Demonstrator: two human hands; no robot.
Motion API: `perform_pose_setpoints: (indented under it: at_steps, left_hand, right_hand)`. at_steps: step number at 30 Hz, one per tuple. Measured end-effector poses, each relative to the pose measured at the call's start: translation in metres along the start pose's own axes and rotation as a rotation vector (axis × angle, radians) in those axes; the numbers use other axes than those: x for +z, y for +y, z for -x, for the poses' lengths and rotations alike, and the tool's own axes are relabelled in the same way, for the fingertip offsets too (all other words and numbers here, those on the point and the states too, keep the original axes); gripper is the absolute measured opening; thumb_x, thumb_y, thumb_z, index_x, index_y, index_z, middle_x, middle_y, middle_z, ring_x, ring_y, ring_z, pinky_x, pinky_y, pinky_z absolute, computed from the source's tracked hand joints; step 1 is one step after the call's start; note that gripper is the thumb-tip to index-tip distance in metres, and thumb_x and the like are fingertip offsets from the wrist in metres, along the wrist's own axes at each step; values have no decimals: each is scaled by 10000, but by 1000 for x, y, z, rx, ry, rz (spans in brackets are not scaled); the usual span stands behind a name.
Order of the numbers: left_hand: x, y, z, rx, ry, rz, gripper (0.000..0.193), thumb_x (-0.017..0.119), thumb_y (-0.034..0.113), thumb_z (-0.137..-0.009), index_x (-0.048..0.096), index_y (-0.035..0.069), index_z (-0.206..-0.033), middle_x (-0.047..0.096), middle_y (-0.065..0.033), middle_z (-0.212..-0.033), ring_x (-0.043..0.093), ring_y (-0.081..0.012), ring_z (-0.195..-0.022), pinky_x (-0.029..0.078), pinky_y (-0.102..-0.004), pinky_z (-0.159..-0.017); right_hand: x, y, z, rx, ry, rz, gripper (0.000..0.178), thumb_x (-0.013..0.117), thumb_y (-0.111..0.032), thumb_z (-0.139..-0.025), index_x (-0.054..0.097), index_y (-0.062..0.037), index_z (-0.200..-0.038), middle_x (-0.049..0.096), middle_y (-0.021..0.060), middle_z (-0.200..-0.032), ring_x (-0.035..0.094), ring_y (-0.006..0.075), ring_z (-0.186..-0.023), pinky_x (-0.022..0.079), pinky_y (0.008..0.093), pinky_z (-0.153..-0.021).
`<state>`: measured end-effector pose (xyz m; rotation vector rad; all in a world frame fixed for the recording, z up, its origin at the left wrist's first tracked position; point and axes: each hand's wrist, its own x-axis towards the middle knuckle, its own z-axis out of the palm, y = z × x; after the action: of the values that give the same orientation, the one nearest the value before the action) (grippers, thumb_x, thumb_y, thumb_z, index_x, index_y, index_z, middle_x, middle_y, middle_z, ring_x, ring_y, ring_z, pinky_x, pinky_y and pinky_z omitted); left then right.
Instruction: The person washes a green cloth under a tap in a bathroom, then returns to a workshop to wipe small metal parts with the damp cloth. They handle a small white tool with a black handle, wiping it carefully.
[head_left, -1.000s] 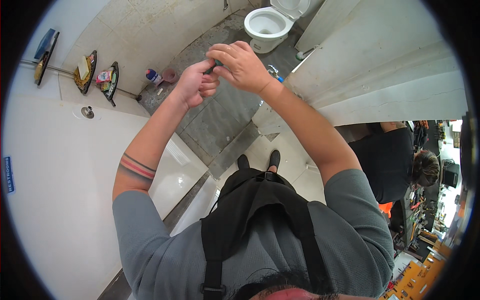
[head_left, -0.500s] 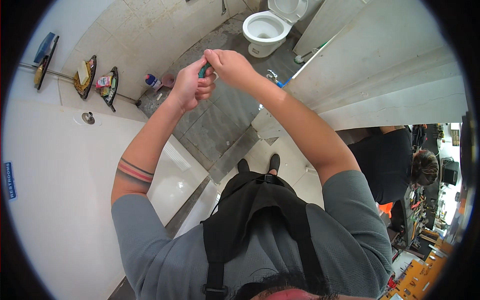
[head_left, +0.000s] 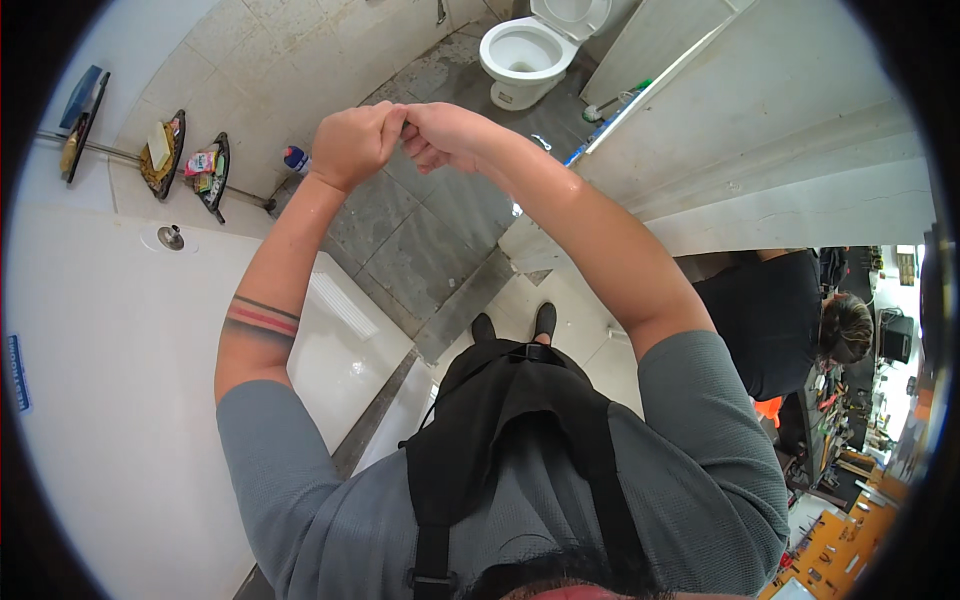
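My left hand (head_left: 352,147) is closed in a fist out in front of me, its back turned up. Against its thumb side rests my right hand (head_left: 445,137), with curled fingers pointing down. Where the two meet, only a tiny dark bit shows between them. Whatever they hold is hidden by the fingers, so I cannot name it. Both arms reach forward above the grey tiled floor (head_left: 425,260) of a small restroom.
A white toilet (head_left: 525,52) with raised lid stands far ahead, a toilet brush (head_left: 591,113) beside it. Corner shelves (head_left: 165,155) with sponges line the left wall above a blue-capped bottle (head_left: 295,158). A white door (head_left: 130,400) stands left. Right, a person in black (head_left: 765,320) bends over a workbench.
My left hand has turned over, back now up, and shifted left. The green thing that showed between my hands is hidden. My right hand's fingers have curled downward.
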<state>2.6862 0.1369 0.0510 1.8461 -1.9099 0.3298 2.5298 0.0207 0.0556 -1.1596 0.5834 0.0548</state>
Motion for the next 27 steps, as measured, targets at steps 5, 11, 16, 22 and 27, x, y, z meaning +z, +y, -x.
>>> perform_pose_setpoints:
  at_steps: [5,11,16,22,27]
  left_hand:
    - [1,-14,13,308,-15,-5,165,653,249,-1021,639,104,-943,688,-117,-824,698,-328,-746,539,-446,-636]
    - [8,-5,20,263,-39,72,172,680,197,-997,609,72,-903,620,-107,-754,665,-308,-695,522,-444,-620]
    - [20,18,17,-304,152,733,392,614,273,-1083,531,112,-735,470,-41,-599,534,-153,-517,404,-350,-497]
    - [-1,53,10,-999,-128,1732,413,488,403,-1139,492,178,-792,363,86,-590,258,-52,-460,162,-267,-451]
    - [0,56,17,-927,-279,1913,486,441,518,-1148,475,180,-800,323,95,-588,220,-52,-455,138,-274,-444]
  right_hand:
    - [-11,-6,-3,153,-157,133,454,402,-424,-1155,530,-163,-806,313,-90,-677,273,91,-569,364,292,-606]
    - [-20,-15,0,186,-97,381,470,414,-416,-1150,604,-95,-864,383,-34,-687,333,128,-533,405,326,-605]
    - [-5,-1,26,-367,353,702,405,489,-390,-1126,677,-31,-1136,652,95,-910,670,269,-770,532,411,-782]
    - [-14,27,33,-1137,489,1111,302,540,-332,-1111,655,-79,-1230,696,93,-1183,669,277,-1101,479,393,-1008]
    - [-21,14,34,-967,348,1288,282,533,-314,-1111,663,-66,-1084,704,103,-1126,659,316,-1086,476,438,-980]
